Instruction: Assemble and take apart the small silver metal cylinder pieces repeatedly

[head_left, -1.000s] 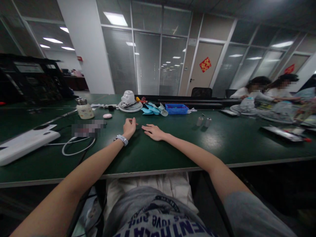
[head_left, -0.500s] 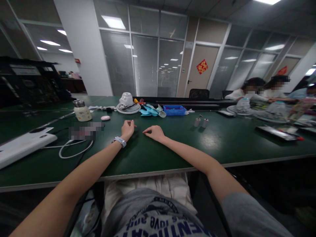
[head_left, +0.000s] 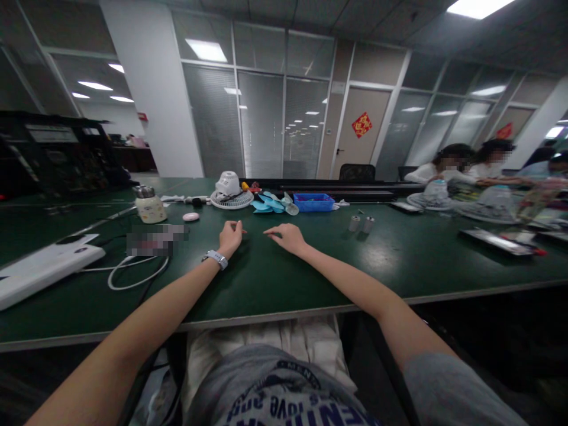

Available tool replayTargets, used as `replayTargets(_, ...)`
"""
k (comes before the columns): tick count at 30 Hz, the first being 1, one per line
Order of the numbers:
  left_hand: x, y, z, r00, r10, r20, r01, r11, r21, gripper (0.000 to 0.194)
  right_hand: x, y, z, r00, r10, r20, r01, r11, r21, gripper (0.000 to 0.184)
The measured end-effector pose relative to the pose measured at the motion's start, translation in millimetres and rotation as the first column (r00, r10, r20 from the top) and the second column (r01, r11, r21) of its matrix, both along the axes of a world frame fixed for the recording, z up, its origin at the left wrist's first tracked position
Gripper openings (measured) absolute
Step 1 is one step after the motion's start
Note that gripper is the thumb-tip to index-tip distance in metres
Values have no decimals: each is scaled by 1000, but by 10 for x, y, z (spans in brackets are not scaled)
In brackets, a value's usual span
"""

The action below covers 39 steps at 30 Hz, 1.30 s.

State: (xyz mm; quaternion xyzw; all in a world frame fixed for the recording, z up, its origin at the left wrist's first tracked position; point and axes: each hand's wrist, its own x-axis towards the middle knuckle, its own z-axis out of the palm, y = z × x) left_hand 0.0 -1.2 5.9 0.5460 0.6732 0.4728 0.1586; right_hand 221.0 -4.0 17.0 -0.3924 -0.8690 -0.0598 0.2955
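Note:
My left hand (head_left: pixel 231 238), with a watch (head_left: pixel 215 259) on its wrist, is over the green table (head_left: pixel 266 290). Its fingers are loosely bent, thumb apart, and nothing shows in them. My right hand (head_left: pixel 288 238) faces it across a small gap, thumb and forefinger slightly parted and holding nothing visible. Beyond the hands are a white fan body on a round grille (head_left: pixel 228 192), light-blue fan blades (head_left: pixel 268 203) and a blue plastic tray (head_left: pixel 314 202). Two small metallic cylinders (head_left: pixel 368 224) stand to the right of my right hand.
At left are a bottle (head_left: pixel 149 205), a small pink oval object (head_left: pixel 190 217), a white device (head_left: pixel 57 269) and a looped white cable (head_left: pixel 137 284). Black bars (head_left: pixel 364 192) lie at the back. Co-workers (head_left: pixel 444 168) sit at the right, with more fan parts (head_left: pixel 494 204) before them.
My right hand has shifted slightly right, widening the gap between the hands, and its thumb and forefinger have parted a little. My left hand is nearly unchanged. The view tilts slightly upward.

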Motion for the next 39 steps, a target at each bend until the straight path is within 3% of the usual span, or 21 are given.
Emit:
replayTargets(3, 5, -4, 8, 1000, -8, -12, 8, 1000, -10, 32, 626, 123, 169, 949, -277, -152, 296, 947, 124, 25)
replayTargets(6, 6, 2, 12, 1000, -14, -14, 14, 1000, -25, 32, 1361, 250, 226, 731, -570, -375, 639, 765, 84, 28)
replayTargets(8, 3, 6, 11, 1000, -13, -17, 12, 999, -32, 32, 1751, 301, 184, 587, -679, -441, 757, 653, 4, 28)
replayTargets(11, -2, 11, 4, 1000, -18, -26, 17, 999, -34, 32, 2063, 332, 80, 488, -737, -469, 804, 588, -88, 25)
replayTargets(15, -10, 19, -8, 999, -27, -32, 26, 999, -36, 32, 2114, 356, 32, 462, -751, -471, 804, 579, -135, 24)
replayTargets(25, -18, 24, -14, 999, -36, -24, 36, 999, -30, 33, 2039, 307, 115, 458, -771, -443, 823, 556, -117, 29)
replayTargets(30, 4, 6, 8, 999, -32, -14, 32, 999, -41, 34, 2077, 351, 100, 450, -799, -398, 819, 547, -171, 27)
replayTargets(39, -3, 4, 3, 999, -40, -9, 39, 998, -53, 33, 2085, 350, 117, 393, -851, -350, 855, 478, -203, 30)
